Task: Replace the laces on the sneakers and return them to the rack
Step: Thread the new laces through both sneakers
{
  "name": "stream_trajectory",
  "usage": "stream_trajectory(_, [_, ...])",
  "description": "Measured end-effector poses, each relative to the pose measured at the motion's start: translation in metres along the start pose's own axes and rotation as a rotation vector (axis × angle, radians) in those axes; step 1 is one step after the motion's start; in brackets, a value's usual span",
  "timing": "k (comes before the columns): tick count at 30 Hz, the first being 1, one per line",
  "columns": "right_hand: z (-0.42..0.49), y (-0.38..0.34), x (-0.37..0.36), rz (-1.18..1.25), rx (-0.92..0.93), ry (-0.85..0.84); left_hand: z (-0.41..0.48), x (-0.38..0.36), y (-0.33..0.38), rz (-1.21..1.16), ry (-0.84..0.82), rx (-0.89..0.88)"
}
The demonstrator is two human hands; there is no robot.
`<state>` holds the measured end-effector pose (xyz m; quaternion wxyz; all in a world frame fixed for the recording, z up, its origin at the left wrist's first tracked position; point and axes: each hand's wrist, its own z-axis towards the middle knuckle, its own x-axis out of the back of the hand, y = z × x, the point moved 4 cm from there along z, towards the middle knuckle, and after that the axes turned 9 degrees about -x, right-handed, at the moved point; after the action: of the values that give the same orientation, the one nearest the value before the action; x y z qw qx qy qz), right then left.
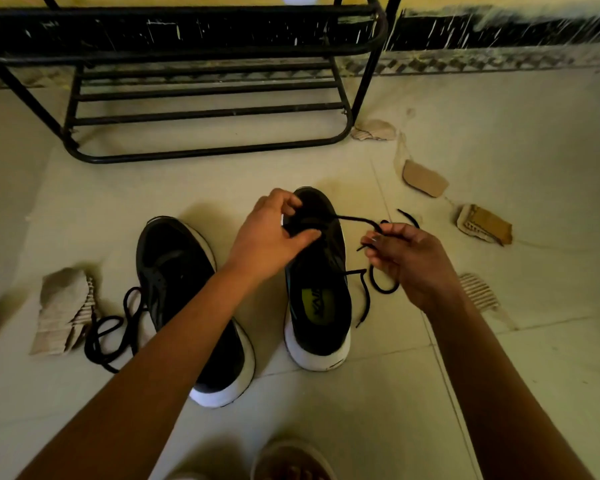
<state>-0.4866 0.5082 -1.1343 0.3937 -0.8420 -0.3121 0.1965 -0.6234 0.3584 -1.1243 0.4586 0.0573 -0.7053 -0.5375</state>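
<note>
Sneakers (pixel 321 344), a black pair with white soles, side by side on the tiled floor (pixel 499 375), heels toward the viewer, toes toward the rack (pixel 205 112); rack of black metal tube, against the wall beyond the shoes and well apart from them. Left shoe (pixel 177 271): unlaced, partly crossed by the left forearm; loose lace (pixel 111 330), black, coiled on the floor just beside the shoe's outer edge and reaching the edge of a cardboard scrap (pixel 63 306). Right shoe (pixel 321 299): yellow-green insole label showing in the opening; second lace (pixel 355 220) leaving the forward eyelets and running rightward through the air. Left hand (pixel 271 237): reaches over the forefoot of the right shoe; grip closed, thumb and bent forefinger meeting on the second lace at the eyelets; exact hold hard to make out against the black upper. Right hand (pixel 409 261): held just right of the same shoe, above the floor; grip closed in a pinch on the second lace, fingers curled; loop hanging below the fist, one free end trailing beside the shoe, another curling past the knuckles. Further cardboard scraps (pixel 425 178) scattered on the floor to the right, between shoes and wall; blurred foot (pixel 291 462) at the lower edge.
</note>
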Motion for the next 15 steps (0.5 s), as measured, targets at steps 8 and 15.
stream_trajectory(8, [0.0, 0.011, -0.019, -0.15, 0.073, -0.028, -0.022, -0.018, 0.002, 0.334, -0.135, -0.157])
stream_trajectory(15, [0.007, 0.016, -0.024, -0.494, 0.276, 0.023, -0.027, -0.022, 0.016, 0.615, -0.069, -0.23])
